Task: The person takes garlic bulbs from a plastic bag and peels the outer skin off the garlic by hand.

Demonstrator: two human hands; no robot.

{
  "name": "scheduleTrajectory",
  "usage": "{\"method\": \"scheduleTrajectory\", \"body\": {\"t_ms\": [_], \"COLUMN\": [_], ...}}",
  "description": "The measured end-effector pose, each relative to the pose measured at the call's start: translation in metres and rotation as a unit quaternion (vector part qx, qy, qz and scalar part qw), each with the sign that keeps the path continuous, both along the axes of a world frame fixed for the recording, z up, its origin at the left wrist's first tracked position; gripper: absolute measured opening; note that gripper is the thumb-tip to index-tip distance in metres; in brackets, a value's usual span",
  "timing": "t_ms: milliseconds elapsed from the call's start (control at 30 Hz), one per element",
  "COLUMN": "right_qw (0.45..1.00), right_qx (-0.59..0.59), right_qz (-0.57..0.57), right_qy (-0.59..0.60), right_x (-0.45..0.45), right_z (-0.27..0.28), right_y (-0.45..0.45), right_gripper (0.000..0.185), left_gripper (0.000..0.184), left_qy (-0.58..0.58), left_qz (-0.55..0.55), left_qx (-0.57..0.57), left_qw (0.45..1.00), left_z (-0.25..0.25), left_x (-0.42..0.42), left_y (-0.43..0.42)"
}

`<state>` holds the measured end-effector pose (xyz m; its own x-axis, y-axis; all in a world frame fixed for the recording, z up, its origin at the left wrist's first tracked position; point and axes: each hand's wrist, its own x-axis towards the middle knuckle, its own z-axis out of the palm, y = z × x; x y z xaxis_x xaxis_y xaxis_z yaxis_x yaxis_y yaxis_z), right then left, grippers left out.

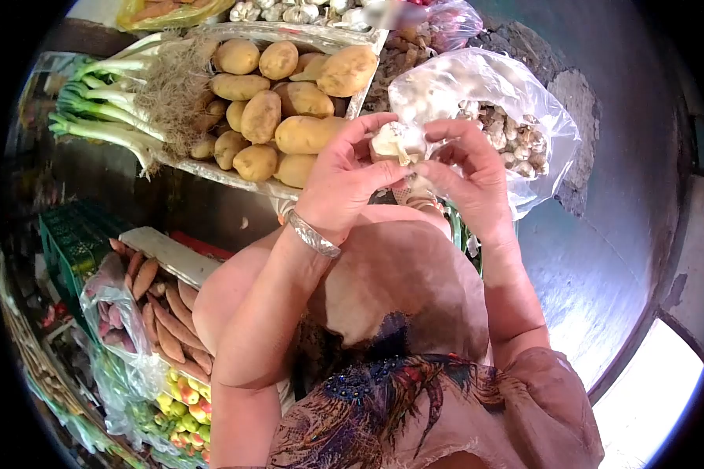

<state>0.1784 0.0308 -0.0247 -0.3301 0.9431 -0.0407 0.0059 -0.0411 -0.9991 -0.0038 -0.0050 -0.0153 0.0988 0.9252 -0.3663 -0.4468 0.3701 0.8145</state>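
A white garlic bulb [399, 143] with a short stem stub is held up between both hands, above the lap. My left hand [352, 168] is closed round its left side, with the thumb below and the fingers above. On the other side my right hand [471, 168] has curled fingers and a thumb tip at the bulb's right edge, by the stub. Whether a scrap of skin is pinched there is too small to tell. Just beyond the right hand lies a clear plastic bag [559, 148] with many small garlic bulbs [524, 148] in it.
A box of potatoes [262, 117] and leeks [125, 102] stands at the upper left. More garlic [301, 13] lies at the top, near dry peelings [524, 48]. Sweet potatoes [172, 324], a green crate [74, 242] and apples [186, 414] are at the lower left.
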Motion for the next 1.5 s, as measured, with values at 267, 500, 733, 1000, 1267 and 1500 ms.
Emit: {"method": "scheduleTrajectory", "body": {"t_ms": [267, 500, 733, 1000, 1267, 1500], "right_qw": [0.994, 0.994, 0.988, 0.986, 0.984, 0.974], "right_qx": [-0.101, -0.101, -0.119, -0.142, -0.165, -0.191], "right_qz": [0.013, 0.027, 0.083, 0.087, 0.070, 0.037], "right_qy": [0.045, -0.026, -0.043, -0.016, 0.007, 0.117], "right_x": [0.006, 0.000, 0.004, 0.009, 0.002, -0.003], "right_z": [-0.015, 0.008, 0.001, -0.005, 0.002, -0.011], "right_y": [0.002, 0.007, 0.011, 0.013, 0.009, -0.001], "right_gripper": [0.014, 0.025, 0.018, 0.013, 0.028, 0.029], "left_gripper": [0.048, 0.056, 0.056, 0.055, 0.035, 0.017], "left_qy": [0.008, 0.100, 0.183, 0.020, 0.112, 0.085], "left_qz": [0.019, 0.015, -0.058, -0.073, -0.044, 0.033], "left_qx": [0.016, 0.065, 0.083, 0.033, 0.014, 0.012], "left_qw": [1.000, 0.993, 0.978, 0.997, 0.993, 0.996], "left_z": [-0.002, 0.005, 0.004, 0.005, 0.012, 0.006], "left_x": [-0.005, 0.007, 0.004, 0.003, 0.009, 0.008], "left_y": [-0.001, -0.003, -0.005, -0.005, -0.003, -0.003]}}
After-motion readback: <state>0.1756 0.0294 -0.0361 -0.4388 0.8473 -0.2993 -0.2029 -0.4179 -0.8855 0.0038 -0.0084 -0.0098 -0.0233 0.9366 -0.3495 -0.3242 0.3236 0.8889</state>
